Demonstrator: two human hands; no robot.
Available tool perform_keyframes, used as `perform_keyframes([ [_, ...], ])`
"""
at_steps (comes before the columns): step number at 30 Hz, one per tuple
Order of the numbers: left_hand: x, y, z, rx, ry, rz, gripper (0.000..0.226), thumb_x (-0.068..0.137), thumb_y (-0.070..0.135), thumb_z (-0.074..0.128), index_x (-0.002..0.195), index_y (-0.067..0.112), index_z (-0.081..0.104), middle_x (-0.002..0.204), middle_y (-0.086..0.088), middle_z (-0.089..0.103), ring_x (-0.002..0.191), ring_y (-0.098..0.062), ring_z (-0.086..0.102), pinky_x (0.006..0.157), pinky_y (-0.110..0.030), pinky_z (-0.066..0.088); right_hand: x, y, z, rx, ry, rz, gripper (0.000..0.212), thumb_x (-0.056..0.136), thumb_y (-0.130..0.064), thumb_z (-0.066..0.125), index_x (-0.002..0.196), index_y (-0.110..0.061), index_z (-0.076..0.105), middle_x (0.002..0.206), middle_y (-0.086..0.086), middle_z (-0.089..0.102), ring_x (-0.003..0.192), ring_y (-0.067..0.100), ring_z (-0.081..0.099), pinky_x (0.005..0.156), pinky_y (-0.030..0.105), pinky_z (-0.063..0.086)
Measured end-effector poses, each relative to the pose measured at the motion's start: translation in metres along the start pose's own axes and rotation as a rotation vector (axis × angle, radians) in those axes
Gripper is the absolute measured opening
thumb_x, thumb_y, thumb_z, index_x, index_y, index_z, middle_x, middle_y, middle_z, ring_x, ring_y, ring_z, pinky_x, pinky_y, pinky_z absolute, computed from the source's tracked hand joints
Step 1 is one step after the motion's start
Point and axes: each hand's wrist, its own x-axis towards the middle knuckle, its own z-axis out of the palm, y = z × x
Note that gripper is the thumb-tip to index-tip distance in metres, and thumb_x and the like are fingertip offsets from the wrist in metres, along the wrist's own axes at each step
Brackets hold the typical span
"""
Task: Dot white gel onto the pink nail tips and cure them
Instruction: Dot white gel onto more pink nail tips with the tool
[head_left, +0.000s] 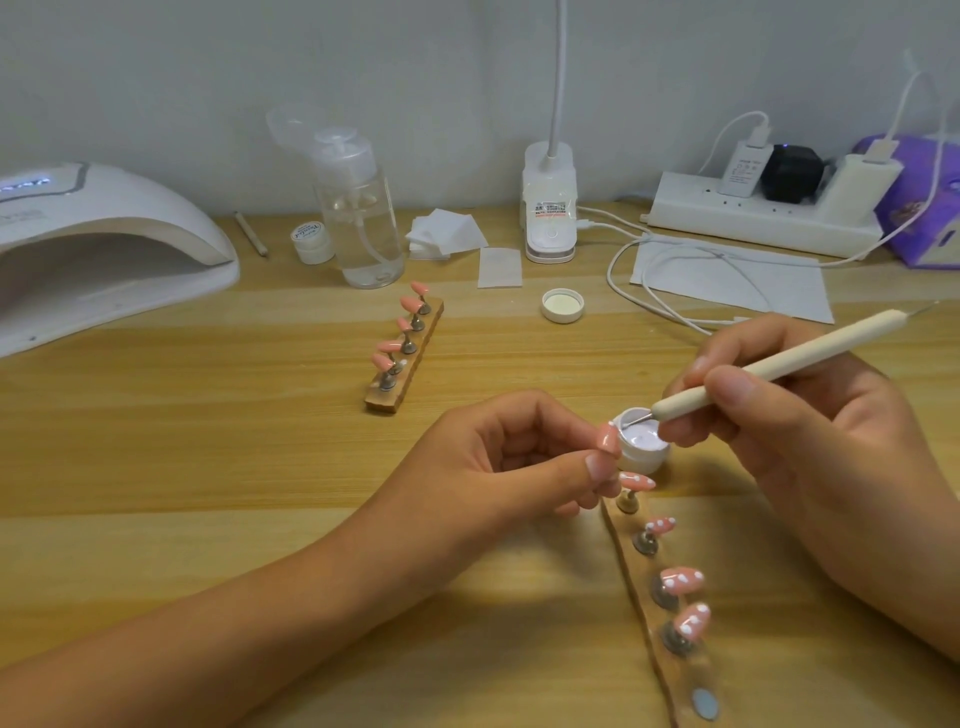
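Gel pot (640, 444) sits open on the desk btwn my hands, white gel inside, its lid (562, 305) set further back. R hand (810, 431) grips the dotting tool (769, 364) like a pen, thumb & fingers curled round the shaft, metal point down in the gel. I'd say I'm loading it. L hand (509, 467) pinches one pink tip (607, 437) btwn thumb & fingertips, right at the pot's rim; can't tell if it has dots yet. Just below, the near holder strip (640, 571) carries four dotted tips (681, 579), white spots on each, plus one bare magnet spot (705, 704) at the close end, prob where the pink tip belongs. Far holder (382, 402) w/ five more nail tips (389, 347) stands mid-desk; too small to say if they're dotted. Cure lamp (104, 234) sits far left, panel glowing. So approx: near set almost dotted, one in hand to go, far set unclear, curing of this near set not yet done.
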Motion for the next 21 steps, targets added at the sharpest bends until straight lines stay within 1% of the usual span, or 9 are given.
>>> perform_keyframes([
  [10, 0.0002, 0.0005, -0.0001, 0.006, -0.012, 0.002, 0.013, 0.08, 0.01, 0.068, 0.08, 0.021, 0.073, 0.078, -0.001, 0.073, 0.071, -0.008, 0.065, 0.067, -0.017, 0.052, -0.0015, -0.002, 0.0041, -0.031, -0.023, 0.016, 0.028, 0.074, -0.05, 0.076, 0.084, -0.025, 0.069, 0.076, 0.003, 0.071, 0.072, 0.017, 0.067, 0.07, 0.023, 0.055],
  [21, -0.0001, 0.001, -0.0005, 0.007, -0.022, 0.003, 0.011, 0.081, 0.011, 0.068, 0.081, 0.021, 0.072, 0.079, -0.001, 0.074, 0.071, -0.007, 0.065, 0.067, -0.017, 0.052, -0.0014, -0.001, 0.0029, -0.034, -0.023, 0.024, 0.029, 0.074, -0.05, 0.076, 0.084, -0.024, 0.069, 0.077, 0.005, 0.071, 0.073, 0.017, 0.068, 0.069, 0.023, 0.055],
])
